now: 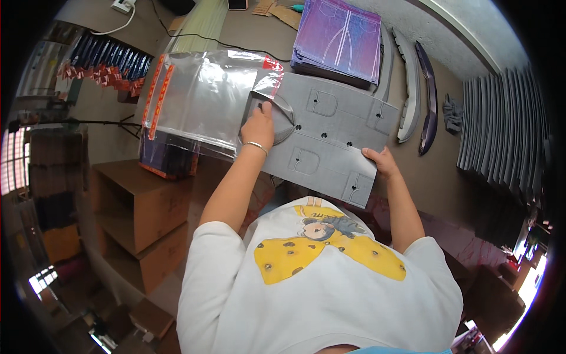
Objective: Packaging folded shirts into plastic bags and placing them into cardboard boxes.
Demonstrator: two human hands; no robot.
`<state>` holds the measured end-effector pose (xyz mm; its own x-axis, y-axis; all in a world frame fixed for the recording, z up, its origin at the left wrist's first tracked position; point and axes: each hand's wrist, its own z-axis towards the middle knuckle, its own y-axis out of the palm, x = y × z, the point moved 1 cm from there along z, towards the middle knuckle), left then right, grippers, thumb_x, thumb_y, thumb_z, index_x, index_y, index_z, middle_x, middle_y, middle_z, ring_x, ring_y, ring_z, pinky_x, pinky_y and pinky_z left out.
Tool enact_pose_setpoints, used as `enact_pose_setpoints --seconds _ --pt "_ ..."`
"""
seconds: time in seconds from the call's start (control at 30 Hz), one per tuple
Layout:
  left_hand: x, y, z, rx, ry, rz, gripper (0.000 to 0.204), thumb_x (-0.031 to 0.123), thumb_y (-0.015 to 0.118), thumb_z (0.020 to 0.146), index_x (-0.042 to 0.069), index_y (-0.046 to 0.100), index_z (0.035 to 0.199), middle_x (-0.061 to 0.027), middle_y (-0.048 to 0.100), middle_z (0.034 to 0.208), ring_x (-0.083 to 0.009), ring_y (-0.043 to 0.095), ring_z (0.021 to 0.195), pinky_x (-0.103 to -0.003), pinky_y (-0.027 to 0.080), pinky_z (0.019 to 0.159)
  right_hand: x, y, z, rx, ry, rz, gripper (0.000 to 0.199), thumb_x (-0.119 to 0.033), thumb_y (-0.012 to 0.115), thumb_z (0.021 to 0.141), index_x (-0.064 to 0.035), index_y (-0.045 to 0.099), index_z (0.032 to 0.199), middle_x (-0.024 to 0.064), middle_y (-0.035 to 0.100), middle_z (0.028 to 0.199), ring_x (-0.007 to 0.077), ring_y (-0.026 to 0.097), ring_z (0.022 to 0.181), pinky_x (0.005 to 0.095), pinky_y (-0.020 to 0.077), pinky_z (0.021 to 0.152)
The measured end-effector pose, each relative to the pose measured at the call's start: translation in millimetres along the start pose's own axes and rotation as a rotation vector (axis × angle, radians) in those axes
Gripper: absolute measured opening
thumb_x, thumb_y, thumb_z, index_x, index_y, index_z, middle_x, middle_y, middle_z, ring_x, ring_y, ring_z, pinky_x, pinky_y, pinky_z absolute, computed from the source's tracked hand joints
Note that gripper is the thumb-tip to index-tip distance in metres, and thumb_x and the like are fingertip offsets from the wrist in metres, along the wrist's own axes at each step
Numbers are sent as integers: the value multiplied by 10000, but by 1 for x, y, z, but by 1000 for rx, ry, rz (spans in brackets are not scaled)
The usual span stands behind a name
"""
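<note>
A flat grey card printed like folded trousers point(330, 135) lies on the brown table, its left end inside the mouth of a clear plastic bag point(200, 97) with red strips along its edge. My left hand point(259, 125) presses on the card and the bag's mouth, fingers bent, a thin bracelet on the wrist. My right hand point(380, 160) grips the card's near right edge.
A stack of purple-blue trouser cards point(339, 38) sits behind. Grey and purple curved pieces point(413, 88) lie to the right, by a row of grey cards point(501, 124). Dark packets point(106, 56) are far left. Cardboard boxes point(138, 206) stand below the table's left edge.
</note>
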<state>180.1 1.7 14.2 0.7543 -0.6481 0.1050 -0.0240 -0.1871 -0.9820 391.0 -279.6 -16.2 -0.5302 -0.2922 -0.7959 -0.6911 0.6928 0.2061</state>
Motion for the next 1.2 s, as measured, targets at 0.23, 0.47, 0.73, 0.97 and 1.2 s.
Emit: enact_pose_setpoints --seconds 0.23,0.47,0.73,0.97,1.2 --pt "7 -19 -16 13 187 81 129 90 499 863 47 519 983 -134 508 1047 -306 639 785 -418 545 640 13 -16 8 24 9 -31 626 -112 767 720 105 387 1168 170 604 1013 219 643 859 340 552 741" --pt "14 -24 -23 130 204 174 368 87 521 846 12 527 1206 -56 462 1325 -225 651 736 -350 555 597 2 -12 6 -4 2 -59 503 -112 753 730 70 495 1122 126 637 978 185 644 823 310 544 722" --pt "20 -28 -32 -47 200 35 499 30 476 836 25 412 1331 -47 331 1471 -271 661 762 -395 547 629 -7 4 6 -35 -30 -64 392 -96 727 745 44 569 1076 85 659 904 147 643 756 285 537 699" --pt "9 -23 -33 -41 273 -221 529 20 450 827 46 384 1351 -52 299 1489 -325 652 849 -423 535 689 -5 47 -6 -1 -18 -8 385 -101 718 760 20 560 1089 75 650 916 147 640 772 294 542 707" --pt "-15 -51 -24 22 253 -197 590 1 494 763 59 398 1342 -36 339 1466 -330 638 847 -437 527 688 13 48 1 39 -65 13 415 -98 716 765 -3 542 1130 73 639 978 161 634 854 326 539 758"
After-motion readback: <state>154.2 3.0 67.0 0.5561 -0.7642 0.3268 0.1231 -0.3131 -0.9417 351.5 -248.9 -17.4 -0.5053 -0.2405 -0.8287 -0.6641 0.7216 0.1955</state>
